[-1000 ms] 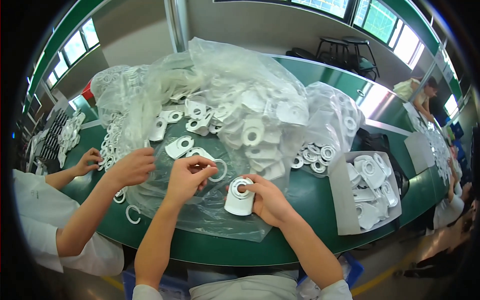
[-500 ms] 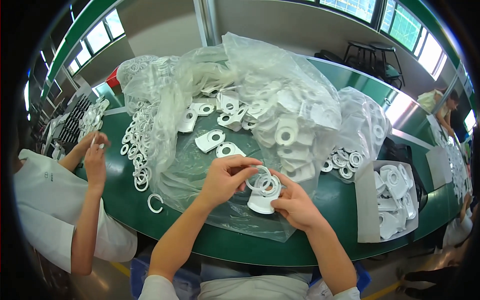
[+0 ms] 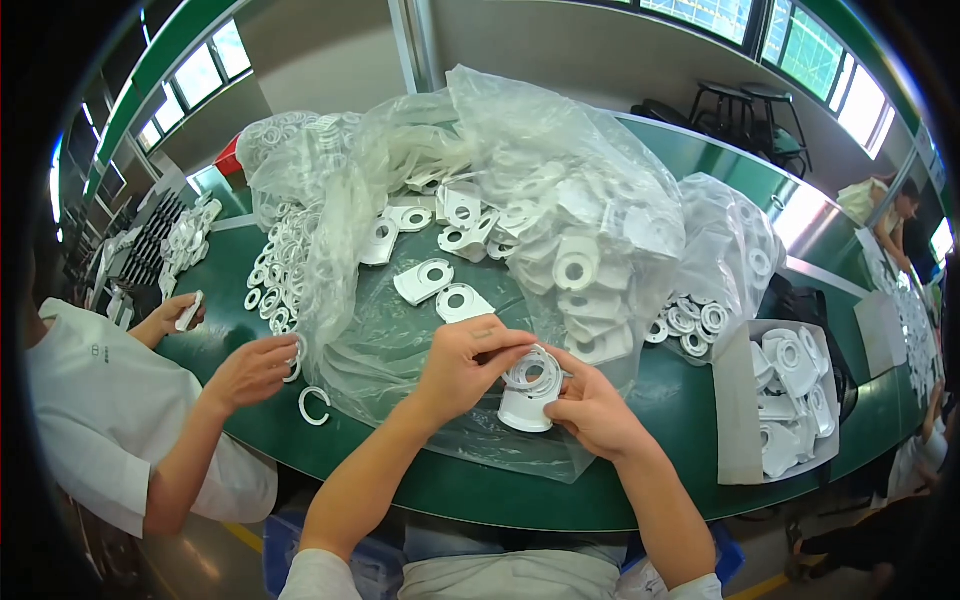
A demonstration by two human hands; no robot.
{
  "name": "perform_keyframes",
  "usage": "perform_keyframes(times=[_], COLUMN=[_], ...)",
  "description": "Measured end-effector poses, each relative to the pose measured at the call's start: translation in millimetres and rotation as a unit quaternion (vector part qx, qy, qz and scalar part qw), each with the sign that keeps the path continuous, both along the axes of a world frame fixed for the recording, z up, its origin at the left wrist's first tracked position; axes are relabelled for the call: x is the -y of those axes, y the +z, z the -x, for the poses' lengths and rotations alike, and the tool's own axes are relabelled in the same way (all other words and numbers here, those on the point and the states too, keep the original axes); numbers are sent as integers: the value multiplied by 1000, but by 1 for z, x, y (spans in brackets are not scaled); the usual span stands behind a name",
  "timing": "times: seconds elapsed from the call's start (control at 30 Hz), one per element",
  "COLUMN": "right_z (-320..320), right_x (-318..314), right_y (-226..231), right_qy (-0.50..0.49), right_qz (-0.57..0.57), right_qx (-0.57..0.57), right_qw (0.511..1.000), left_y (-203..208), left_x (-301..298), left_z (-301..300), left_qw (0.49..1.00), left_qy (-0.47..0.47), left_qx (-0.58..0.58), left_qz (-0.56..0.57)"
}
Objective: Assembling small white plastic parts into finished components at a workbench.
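Note:
A white plastic plate [image 3: 526, 414] with a round opening at its far end is gripped by my right hand [image 3: 603, 412], thumb on its face and fingers along its right edge. Over the opening lies a white ring [image 3: 512, 378]. The fingertips of my left hand [image 3: 468, 362] are pinched at the ring's upper left side. Whether the ring sits fully down on the plate, I cannot tell. Just beyond my hands, two similar white plates [image 3: 424, 281] rest on clear plastic sheeting [image 3: 385, 345].
Bagged white plates [image 3: 590, 270] heap up at the back. Loose white rings [image 3: 275, 265] pile at left, with a single open ring [image 3: 314, 406] nearer. At right stand a box [image 3: 737, 420] of plates and more rings [image 3: 690, 325]. A co-worker's hand [image 3: 255, 372] reaches in from the left.
My left hand has moved slightly right, bringing the ring from tilted above the plate down against its round end. The co-worker's near hand has reached right to the rings.

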State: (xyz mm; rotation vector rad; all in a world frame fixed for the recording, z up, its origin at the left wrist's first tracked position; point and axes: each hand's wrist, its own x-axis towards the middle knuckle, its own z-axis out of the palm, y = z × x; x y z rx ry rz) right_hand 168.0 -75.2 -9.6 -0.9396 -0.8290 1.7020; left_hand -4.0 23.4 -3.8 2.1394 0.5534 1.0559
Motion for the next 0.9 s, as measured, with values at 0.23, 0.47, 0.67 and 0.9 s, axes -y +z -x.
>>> perform_keyframes(times=[0.23, 0.47, 0.67, 0.9], right_z=[2, 4, 4, 2], right_x=[1, 2, 2, 2], right_y=[0, 3, 0, 3], right_qy=[-8, 6, 17, 9], right_qz=[-1, 3, 10, 2], right_qx=[-16, -1, 8, 12], right_qw=[1000, 1000, 1000, 1000], left_y=[7, -4, -2, 5], left_x=[8, 5, 4, 11], left_z=[-2, -4, -4, -3], left_qw=[995, 1000, 1000, 994], left_qy=[4, -8, -14, -24], left_qx=[18, 19, 11, 11], left_qz=[102, 23, 9, 102])
